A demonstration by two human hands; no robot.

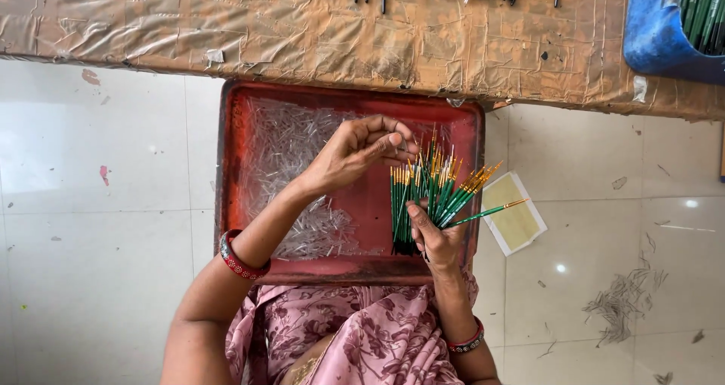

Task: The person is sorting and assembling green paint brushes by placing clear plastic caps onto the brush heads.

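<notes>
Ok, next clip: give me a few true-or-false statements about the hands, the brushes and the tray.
1. The right hand grips a fanned bundle of green-handled, gold-ferruled brushes. True.
2. The left hand lies flat on the floor. False: it is raised over the red rectangular tray, fingertips pinched by the brush tips.
3. The tray holds a heap of clear plastic tubes. True.
4. The tray sits on the brown taped tabletop. False: it sits below its edge, on the lap.
</notes>
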